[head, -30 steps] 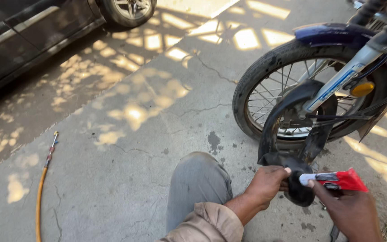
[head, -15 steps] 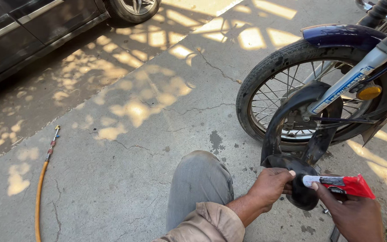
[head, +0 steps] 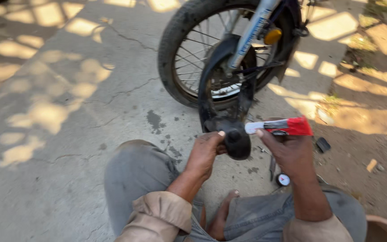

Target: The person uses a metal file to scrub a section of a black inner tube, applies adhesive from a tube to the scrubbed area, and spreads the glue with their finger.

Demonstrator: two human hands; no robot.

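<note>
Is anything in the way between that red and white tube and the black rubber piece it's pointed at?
Nothing visible. The right hand holds the tube with its tip right beside the black piece, which the left hand grips.

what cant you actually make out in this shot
- Head view: where the red and white tube touches the black rubber piece; the right hand covers it.
- The left hand hides that piece's near side.
- Motorcycle wheel: its top is cut off by the upper edge.
- Small round item on the ground: too small to identify.
</note>
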